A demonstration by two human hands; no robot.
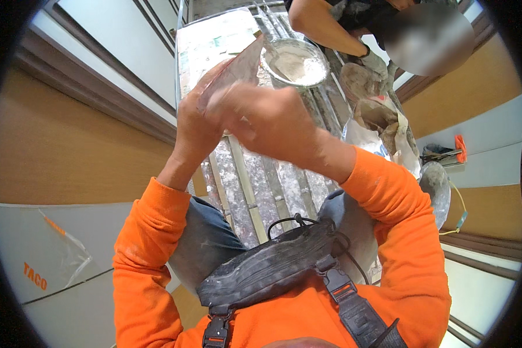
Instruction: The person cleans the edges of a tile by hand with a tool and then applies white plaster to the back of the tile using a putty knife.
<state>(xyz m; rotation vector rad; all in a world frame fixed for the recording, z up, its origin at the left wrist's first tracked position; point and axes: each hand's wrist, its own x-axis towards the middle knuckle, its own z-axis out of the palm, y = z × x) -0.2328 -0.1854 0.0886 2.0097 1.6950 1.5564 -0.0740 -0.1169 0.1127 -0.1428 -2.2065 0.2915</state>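
Raised in front of me, my left hand grips a flat, tapered, metal-looking blade or plate smeared with pale residue; its handle is hidden. My right hand is closed and blurred by motion over the lower part of that blade, overlapping my left fingers; what it holds, if anything, I cannot make out. Just beyond them sits a round bucket of pale powder or paste, with a tool leaning in it.
A person works with a gloved hand at the upper right. Crumpled paper sacks, a metal basin and an orange-handled tool lie rightward. Splattered planks run beneath me; a white sheet lies at the upper left.
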